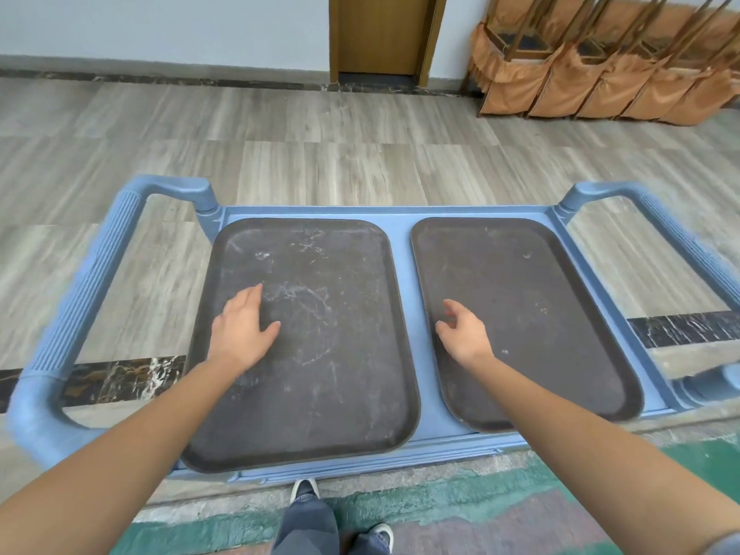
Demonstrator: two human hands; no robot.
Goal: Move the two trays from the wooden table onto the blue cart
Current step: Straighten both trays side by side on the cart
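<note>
Across the middle of the frame: blue cart (401, 250) with a ribbed handle at each end, left handle (86, 290) and right handle (680, 234)
Left tray (320, 354): dark, scuffed with pale marks, lying flat on the cart top at centre-left, its near edge reaching the cart's front rim
Right tray (532, 298): dark, flat on the cart top at centre-right, turned slightly so its near corner sits over the front rim
Between the trays: a bare strip of blue; the two are just beside each other, not touching
Left hand (244, 330): palm down over the left tray, fingers spread loosely, holding nothing; whether it touches the surface I cannot tell
Right hand (464, 334): over the near left part of the right tray, fingers loosely curled and apart, holding nothing
Bottom centre: the person's shoes (306, 490) on a green and red floor patch
Upper right: stacked chairs (600, 70) with orange covers
Top centre: wooden door (380, 34)
</note>
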